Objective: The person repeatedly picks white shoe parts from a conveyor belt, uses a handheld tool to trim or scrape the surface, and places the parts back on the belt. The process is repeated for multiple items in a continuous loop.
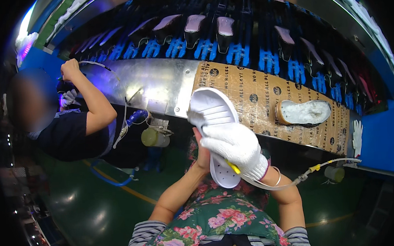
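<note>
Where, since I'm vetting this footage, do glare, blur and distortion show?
In the head view, glare whitens patches of the metal counter; in the head view, the gray tip by the gloved right hand is blurred, while the white shoe looks clearer; in the head view, the metal frame bows, the corners are black, and a co-worker's head is blurred.

1 white shoe is held tilted between both hands. Left hand, bare, supports its side; right hand, white-gloved, grips the yellow end of a hose against it. Table: 1 cardboard sheet bearing 1 white-topped sole. Behind: rows of blue clamps. Left: 1 co-worker, arm raised.
</note>
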`<control>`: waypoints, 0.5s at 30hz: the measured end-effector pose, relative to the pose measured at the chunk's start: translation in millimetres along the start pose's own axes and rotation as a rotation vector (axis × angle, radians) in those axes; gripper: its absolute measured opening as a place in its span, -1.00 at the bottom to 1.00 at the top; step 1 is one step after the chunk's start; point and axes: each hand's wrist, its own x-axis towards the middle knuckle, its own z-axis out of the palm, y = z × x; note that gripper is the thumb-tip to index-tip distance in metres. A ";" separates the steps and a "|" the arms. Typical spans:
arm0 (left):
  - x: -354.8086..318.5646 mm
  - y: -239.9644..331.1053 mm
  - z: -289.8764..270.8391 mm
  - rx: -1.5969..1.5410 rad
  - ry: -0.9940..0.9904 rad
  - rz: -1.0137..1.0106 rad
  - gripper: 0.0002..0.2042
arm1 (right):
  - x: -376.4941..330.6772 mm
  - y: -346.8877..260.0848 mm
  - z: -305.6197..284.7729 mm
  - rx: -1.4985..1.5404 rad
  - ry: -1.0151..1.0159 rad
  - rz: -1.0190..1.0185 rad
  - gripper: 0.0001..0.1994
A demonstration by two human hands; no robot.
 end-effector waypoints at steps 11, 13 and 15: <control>1.6 -11.8 -54.2 -0.044 0.001 -0.008 0.02 | -16.4 4.2 5.8 0.108 -0.029 -0.007 -0.62; -1.1 -5.1 -42.8 -0.084 0.018 0.082 0.02 | -19.3 7.0 -1.9 0.278 -0.053 0.074 -0.65; 4.8 5.8 -26.2 -0.320 -0.147 0.152 0.01 | -14.0 14.2 -11.1 0.280 0.007 0.157 -0.66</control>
